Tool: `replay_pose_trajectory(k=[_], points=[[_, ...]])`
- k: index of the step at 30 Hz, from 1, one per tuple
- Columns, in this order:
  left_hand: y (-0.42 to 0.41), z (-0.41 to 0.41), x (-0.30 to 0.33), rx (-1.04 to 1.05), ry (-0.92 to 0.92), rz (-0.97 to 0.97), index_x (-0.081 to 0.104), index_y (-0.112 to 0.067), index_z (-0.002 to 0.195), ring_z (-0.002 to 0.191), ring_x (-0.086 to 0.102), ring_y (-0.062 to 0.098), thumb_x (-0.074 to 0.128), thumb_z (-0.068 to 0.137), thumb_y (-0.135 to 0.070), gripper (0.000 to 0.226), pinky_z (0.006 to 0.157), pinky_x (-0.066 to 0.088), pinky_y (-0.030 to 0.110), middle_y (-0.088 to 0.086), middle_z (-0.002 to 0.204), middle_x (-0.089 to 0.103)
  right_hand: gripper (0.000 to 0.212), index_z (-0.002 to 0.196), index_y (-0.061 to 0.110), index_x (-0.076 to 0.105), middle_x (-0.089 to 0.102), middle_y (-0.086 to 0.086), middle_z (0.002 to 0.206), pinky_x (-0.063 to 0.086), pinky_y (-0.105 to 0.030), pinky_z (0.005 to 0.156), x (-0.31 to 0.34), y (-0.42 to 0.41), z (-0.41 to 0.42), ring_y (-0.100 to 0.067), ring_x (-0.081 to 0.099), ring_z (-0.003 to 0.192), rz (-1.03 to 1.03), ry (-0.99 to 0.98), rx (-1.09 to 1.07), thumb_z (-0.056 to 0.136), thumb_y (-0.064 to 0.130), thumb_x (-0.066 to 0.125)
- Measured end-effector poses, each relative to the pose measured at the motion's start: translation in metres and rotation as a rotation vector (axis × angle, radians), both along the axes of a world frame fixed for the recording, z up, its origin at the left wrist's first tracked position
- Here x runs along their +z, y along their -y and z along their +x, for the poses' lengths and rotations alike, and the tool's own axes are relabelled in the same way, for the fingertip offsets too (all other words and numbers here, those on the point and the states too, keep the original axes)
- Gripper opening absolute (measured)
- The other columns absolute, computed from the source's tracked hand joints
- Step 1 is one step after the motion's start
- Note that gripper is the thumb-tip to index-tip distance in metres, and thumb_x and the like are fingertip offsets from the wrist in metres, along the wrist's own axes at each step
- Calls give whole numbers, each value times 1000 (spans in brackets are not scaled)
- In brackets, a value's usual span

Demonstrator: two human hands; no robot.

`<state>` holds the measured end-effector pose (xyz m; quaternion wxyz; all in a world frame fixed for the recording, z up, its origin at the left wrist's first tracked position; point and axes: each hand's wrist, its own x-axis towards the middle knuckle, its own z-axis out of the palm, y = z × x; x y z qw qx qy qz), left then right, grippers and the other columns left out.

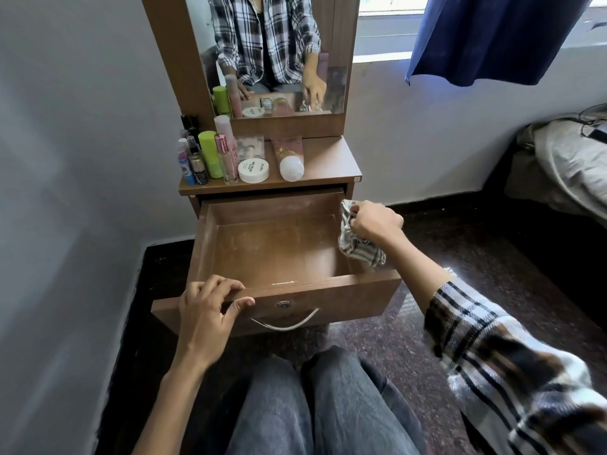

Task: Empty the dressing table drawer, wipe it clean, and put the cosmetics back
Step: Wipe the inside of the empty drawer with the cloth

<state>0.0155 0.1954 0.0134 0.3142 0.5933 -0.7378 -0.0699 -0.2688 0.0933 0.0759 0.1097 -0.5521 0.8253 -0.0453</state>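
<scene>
Two hands at work, mid-frame. Brown wooden pull-out drawer [285,247] sits open in the centre of the frame, inside bare, dusty streaks on its bottom panel. Left hand [205,315], lower left of centre, grips the top edge of the drawer's front panel: fingers curled over the rim, thumb pressed on the outer face just beside the round metal lock [284,304] and above the curved silver handle [285,322]. Right hand [374,221], right of centre, clutches a bunched grey-and-white striped cloth [356,239], fingers closed tight around it, cloth held against the drawer's right inner wall near the rim.

Cosmetics stand on the brown dressing table top [328,159], upper centre: lime green cylindrical bottle [209,153], clear pink-capped perfume bottle [226,159], round white flat jar [253,170], pink tube with a white cap lying on its side [288,157], small dark spray bottles [193,159] clustered far left. Mirror [276,54] above reflects a plaid shirt and the bottles. Dark blue curtain [486,37] hangs upper right. Grey-jeaned knees [312,399] bottom centre, dark speckled floor [410,339] under them.
</scene>
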Motion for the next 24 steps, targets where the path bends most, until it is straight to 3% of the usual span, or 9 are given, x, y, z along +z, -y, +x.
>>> replay_pose_trajectory(k=[3, 9, 13, 16, 19, 22, 24], points=[[-1, 0, -2, 0, -4, -18, 68, -20, 89, 83, 40, 14, 24, 76, -77, 73, 76, 31, 33, -8, 89, 60, 36, 123, 22, 58, 60, -9, 125, 40, -30, 80, -4, 27, 7, -28, 57, 115, -75, 1, -21, 90, 16, 45], [2, 0, -5, 9, 18, -12, 67, -21, 88, 83, 39, 13, 24, 77, -76, 71, 76, 29, 33, -10, 87, 60, 36, 126, 30, 56, 57, -6, 129, 40, -33, 87, -10, 66, 1, -30, 54, 118, -128, 82, -18, 97, 19, 38], [2, -1, -5, 12, 30, -10, 68, -20, 88, 84, 39, 13, 24, 78, -75, 71, 76, 29, 34, -8, 88, 61, 30, 121, 25, 57, 57, -9, 125, 38, -33, 82, -16, 57, -15, -32, 55, 115, -62, 109, 51, 98, 36, 40], [1, -1, -5, 9, 42, -16, 68, -19, 87, 83, 39, 14, 23, 79, -74, 72, 75, 30, 34, -5, 87, 62, 34, 106, 14, 59, 62, -14, 108, 43, -33, 77, -24, 21, -36, -35, 59, 103, -42, 132, 184, 99, 40, 39], [1, -1, -5, 12, 49, -21, 68, -18, 87, 83, 39, 15, 23, 79, -74, 72, 75, 29, 34, -5, 87, 63, 23, 84, 23, 53, 58, -6, 83, 39, -29, 66, -33, -18, -48, -34, 61, 91, -51, 150, 291, 97, 39, 42], [1, -1, -7, 20, 45, -28, 67, -19, 87, 85, 36, 12, 24, 79, -73, 70, 76, 28, 35, -7, 88, 62, 28, 107, 26, 64, 65, -6, 104, 46, -34, 78, -37, -21, -47, -32, 61, 101, -70, 136, 254, 94, 44, 46], [1, -1, -7, 27, 41, -34, 67, -20, 87, 85, 32, 8, 24, 80, -73, 69, 76, 27, 35, -7, 88, 62, 30, 111, 26, 64, 64, -7, 111, 46, -36, 81, -36, -8, -38, -33, 60, 103, -134, 127, 221, 94, 44, 47]])
